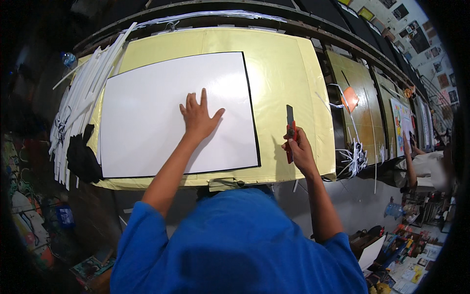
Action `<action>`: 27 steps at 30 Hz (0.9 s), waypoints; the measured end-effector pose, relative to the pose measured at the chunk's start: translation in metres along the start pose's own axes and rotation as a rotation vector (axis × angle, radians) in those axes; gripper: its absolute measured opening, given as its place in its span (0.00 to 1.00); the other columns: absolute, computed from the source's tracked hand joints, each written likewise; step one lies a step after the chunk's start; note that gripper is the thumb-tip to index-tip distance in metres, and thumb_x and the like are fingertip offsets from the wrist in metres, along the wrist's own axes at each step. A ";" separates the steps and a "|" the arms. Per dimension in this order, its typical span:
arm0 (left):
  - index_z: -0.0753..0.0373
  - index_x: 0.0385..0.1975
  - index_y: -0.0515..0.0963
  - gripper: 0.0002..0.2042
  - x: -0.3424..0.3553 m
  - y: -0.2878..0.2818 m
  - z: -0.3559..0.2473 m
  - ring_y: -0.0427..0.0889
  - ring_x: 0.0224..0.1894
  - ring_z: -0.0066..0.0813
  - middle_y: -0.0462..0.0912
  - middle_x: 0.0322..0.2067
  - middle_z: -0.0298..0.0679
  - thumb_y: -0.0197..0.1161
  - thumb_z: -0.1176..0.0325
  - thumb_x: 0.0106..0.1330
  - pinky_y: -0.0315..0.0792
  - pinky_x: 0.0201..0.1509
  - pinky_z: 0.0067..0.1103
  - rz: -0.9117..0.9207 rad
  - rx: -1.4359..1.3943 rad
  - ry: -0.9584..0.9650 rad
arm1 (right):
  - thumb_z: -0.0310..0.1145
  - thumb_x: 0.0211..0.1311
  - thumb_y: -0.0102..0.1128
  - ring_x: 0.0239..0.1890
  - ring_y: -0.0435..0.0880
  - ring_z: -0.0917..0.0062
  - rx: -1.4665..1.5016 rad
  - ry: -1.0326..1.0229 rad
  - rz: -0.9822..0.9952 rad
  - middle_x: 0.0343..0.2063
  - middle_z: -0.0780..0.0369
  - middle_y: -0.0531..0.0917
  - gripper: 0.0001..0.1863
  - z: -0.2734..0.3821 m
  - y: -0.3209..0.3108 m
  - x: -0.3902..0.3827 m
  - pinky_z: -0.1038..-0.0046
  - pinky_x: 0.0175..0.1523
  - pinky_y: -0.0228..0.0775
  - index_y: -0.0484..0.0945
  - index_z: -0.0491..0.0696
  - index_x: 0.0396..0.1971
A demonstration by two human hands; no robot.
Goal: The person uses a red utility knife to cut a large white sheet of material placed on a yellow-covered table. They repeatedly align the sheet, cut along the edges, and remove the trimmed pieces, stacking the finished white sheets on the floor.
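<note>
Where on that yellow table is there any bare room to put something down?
Bare yellow mat shows in a strip between the white sheet and the table's right edge, where the right hand holds a red cutter, and in a band beyond the sheet's far edge. The left hand presses on the sheet. The left edge is crowded with white offcut strips.

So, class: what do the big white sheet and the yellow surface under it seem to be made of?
White sheet: probably matte card or foam board, lying flat and stiff with a dark edge. Yellow surface: likely a smooth cutting mat or plastic sheet, with a slight sheen.
</note>
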State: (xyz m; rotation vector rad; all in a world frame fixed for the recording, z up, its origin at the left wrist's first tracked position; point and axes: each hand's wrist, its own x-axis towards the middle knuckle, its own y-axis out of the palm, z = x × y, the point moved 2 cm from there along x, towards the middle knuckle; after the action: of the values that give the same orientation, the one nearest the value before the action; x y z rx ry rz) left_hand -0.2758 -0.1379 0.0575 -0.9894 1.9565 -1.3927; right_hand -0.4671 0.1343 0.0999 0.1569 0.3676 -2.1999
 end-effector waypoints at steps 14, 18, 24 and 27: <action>0.49 0.71 0.61 0.44 -0.011 -0.015 0.005 0.47 0.76 0.48 0.53 0.73 0.47 0.66 0.38 0.53 0.35 0.75 0.55 0.249 0.185 0.594 | 0.48 0.78 0.40 0.29 0.70 0.83 -0.006 0.007 0.103 0.27 0.67 0.72 0.22 0.004 -0.105 0.046 0.77 0.36 0.66 0.76 0.45 0.47; 0.53 0.64 0.69 0.34 -0.023 -0.019 0.022 0.57 0.72 0.49 0.64 0.67 0.48 0.67 0.49 0.57 0.41 0.75 0.54 0.280 0.081 0.430 | 0.46 0.76 0.44 0.34 0.78 0.74 -0.462 -0.222 0.238 0.28 0.59 0.79 0.21 0.011 -0.122 0.061 0.71 0.42 0.70 0.79 0.43 0.44; 0.48 0.69 0.63 0.36 -0.039 0.010 -0.062 0.54 0.73 0.49 0.63 0.66 0.51 0.59 0.40 0.63 0.45 0.71 0.58 -0.045 0.145 0.003 | 0.49 0.72 0.48 0.34 0.81 0.58 -1.092 -0.554 0.457 0.28 0.54 0.81 0.21 0.047 -0.109 0.097 0.59 0.39 0.71 0.81 0.47 0.34; 0.44 0.73 0.56 0.41 -0.041 0.030 -0.081 0.42 0.76 0.51 0.49 0.73 0.52 0.56 0.34 0.62 0.39 0.72 0.59 -0.064 0.201 -0.068 | 0.54 0.71 0.47 0.31 0.81 0.57 -1.234 -0.696 0.515 0.25 0.54 0.80 0.24 0.049 -0.100 0.133 0.55 0.35 0.70 0.80 0.48 0.29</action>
State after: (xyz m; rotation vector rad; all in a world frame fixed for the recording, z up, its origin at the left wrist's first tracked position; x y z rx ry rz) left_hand -0.3220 -0.0542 0.0553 -0.9988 1.7106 -1.5366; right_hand -0.6264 0.0757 0.1355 -1.0260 1.0413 -1.1089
